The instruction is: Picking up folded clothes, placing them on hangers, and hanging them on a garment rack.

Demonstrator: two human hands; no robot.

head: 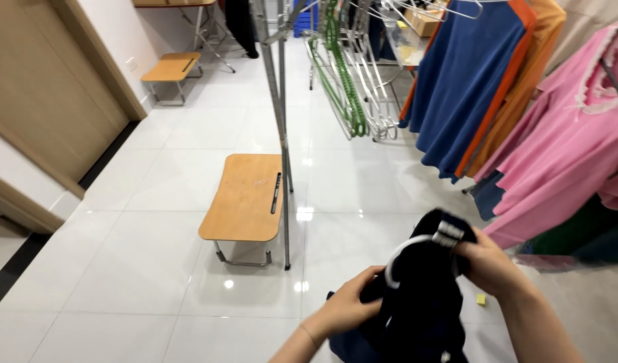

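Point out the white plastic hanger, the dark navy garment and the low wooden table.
White plastic hanger (pixel 408 245), head view, on its curved arm.
Dark navy garment (pixel 423 302), head view, on the fabric's middle.
Low wooden table (pixel 245 198), head view, on its bare top.

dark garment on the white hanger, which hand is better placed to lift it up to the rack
Right, probably. The right hand grips the white hanger at its top, nearest the hanging clothes; the left hand sits lower on the dark garment.
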